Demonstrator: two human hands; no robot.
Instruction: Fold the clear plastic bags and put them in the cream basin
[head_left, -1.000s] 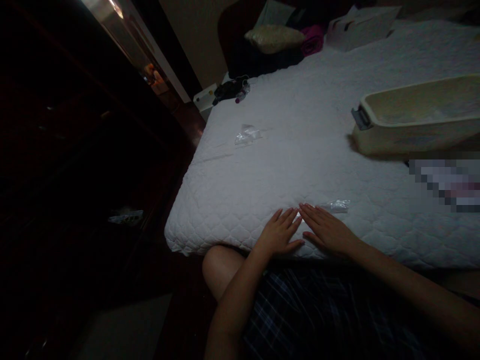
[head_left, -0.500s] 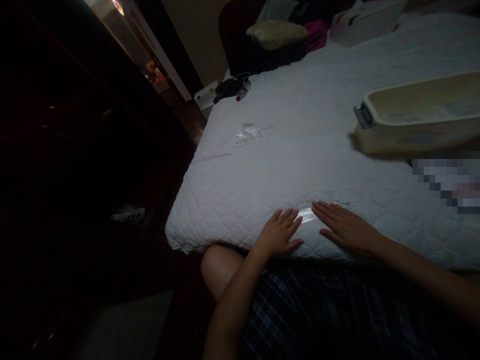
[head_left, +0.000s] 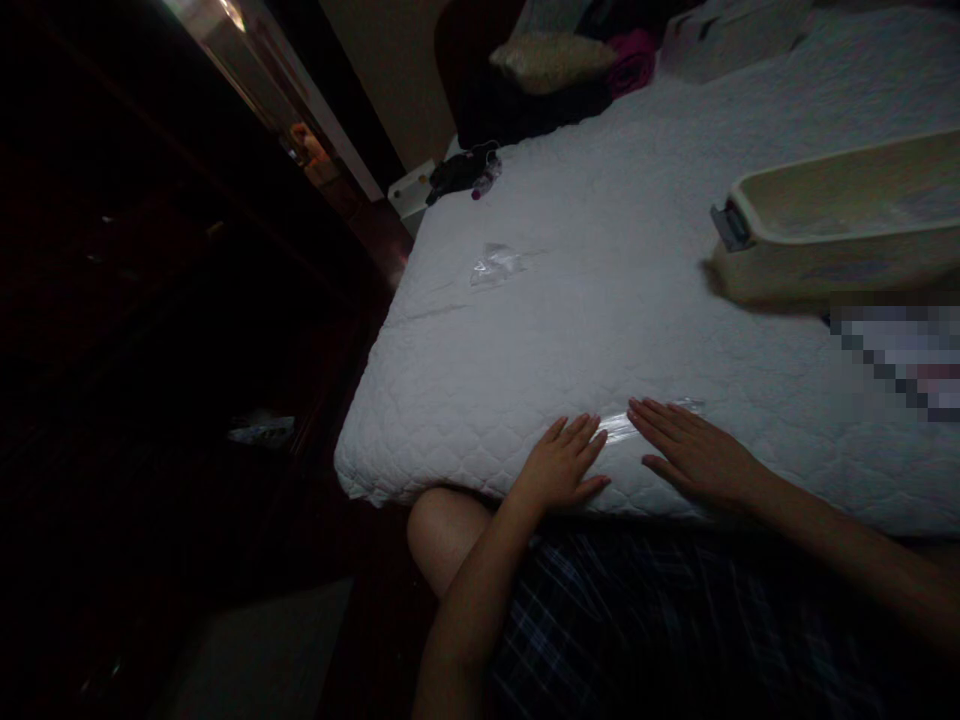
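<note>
The plastic strip (head_left: 617, 428) lies along the near edge of the bed (head_left: 555, 340), its long axis running left to right across the person's front and rising slightly to the right. It is bridged by both hands: the left hand (head_left: 566, 465) meets it with its fingertips at the left, so the strip leads off rightward from there, while the right hand (head_left: 694, 445) lies over its middle, a thin end showing past those fingers. The right hand is thus the nearer, covering more; whether the left fingertips hide the other end, I cannot tell. Both hands are flat and unclenched, fingers extended, gripping nothing. Of the containers, the tub (head_left: 832, 285) sits on the bed beyond the right hand, open at the top and cut off by the picture's edge; pale patches show inside, too dim to identify. The white box (head_left: 731, 45) stands farther back, its contents hidden. A clear bag (head_left: 496, 264) lies well beyond the left hand, seemingly flat.
</note>
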